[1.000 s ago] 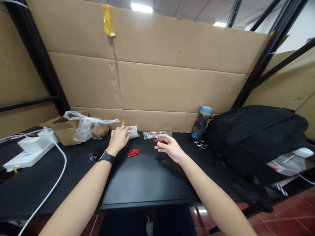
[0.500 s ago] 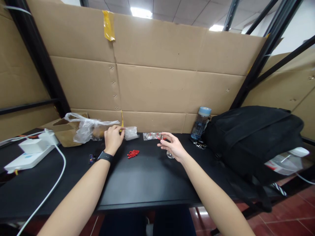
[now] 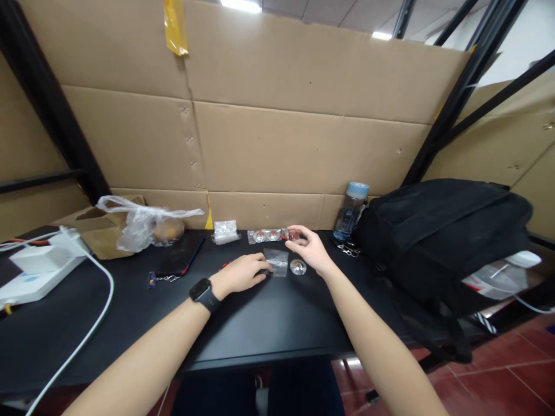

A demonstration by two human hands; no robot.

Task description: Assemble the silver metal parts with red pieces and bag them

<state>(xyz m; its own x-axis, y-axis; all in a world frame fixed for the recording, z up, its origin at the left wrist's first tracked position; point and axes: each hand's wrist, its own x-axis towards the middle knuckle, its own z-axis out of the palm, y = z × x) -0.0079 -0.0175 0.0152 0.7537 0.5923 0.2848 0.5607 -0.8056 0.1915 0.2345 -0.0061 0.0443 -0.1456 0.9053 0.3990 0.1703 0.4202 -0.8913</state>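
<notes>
My left hand (image 3: 243, 273), with a black watch on the wrist, rests on the black table (image 3: 130, 323) and pinches a small clear plastic bag (image 3: 276, 259) at its left edge. The hand covers the small red pieces. My right hand (image 3: 310, 251) hovers just behind a round clear disc (image 3: 298, 267), fingers curled, its fingertips at a red piece (image 3: 293, 234) beside packed discs (image 3: 265, 236). What the right fingers hold is too small to make out.
A stack of clear bags (image 3: 225, 231) lies by the cardboard wall (image 3: 277, 138). A black phone (image 3: 178, 263), keys (image 3: 161, 279), a plastic bag with food (image 3: 145, 222) and white power strip (image 3: 37, 271) lie left. A water bottle (image 3: 352, 211) and black backpack (image 3: 442, 237) stand right.
My left hand left the stack of bags at the back and came forward to the middle with one clear bag. The right hand stayed near the discs. The view tilted slightly.
</notes>
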